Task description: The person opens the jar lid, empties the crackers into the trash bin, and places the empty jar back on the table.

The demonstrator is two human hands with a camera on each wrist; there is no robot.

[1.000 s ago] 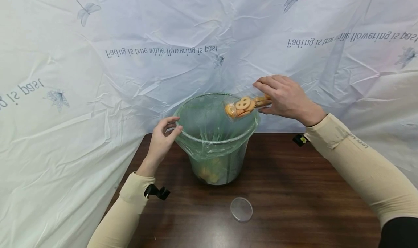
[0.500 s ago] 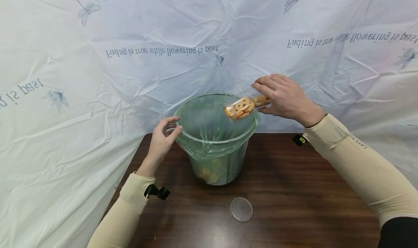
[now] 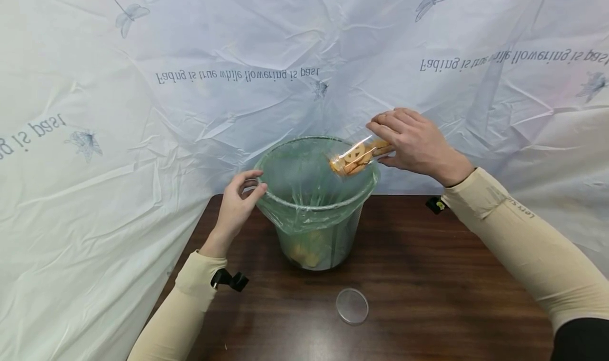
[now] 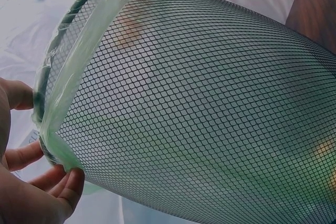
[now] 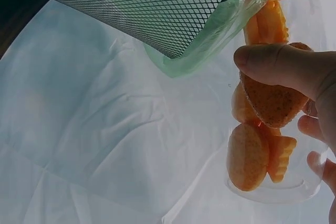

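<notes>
My right hand [image 3: 414, 141] grips a clear plastic jar [image 5: 294, 192] that lies tilted over the far right rim of a mesh wastebasket [image 3: 333, 244]. The jar's mouth points left and down over the wastebasket's opening. Inside it are several golden-brown cookies [image 3: 354, 154], some near the mouth and others packed back toward the palm. A green plastic bag [image 3: 304, 218] lines the wastebasket and folds out over its rim. At the left side of that rim, my left hand [image 3: 235, 205] pinches the edge and bag, as the left wrist view [image 4: 52, 182] shows.
A round clear lid [image 3: 352, 306] lies on the dark wood table [image 3: 428, 281] in front of the wastebasket. Yellowish pieces [image 3: 306, 255] show through the mesh at the bottom. A white printed sheet [image 3: 228, 28] hangs behind and at the left.
The jar has turned slightly in my right hand, and the cookies near its mouth have shifted. My left hand stays at the rim.
</notes>
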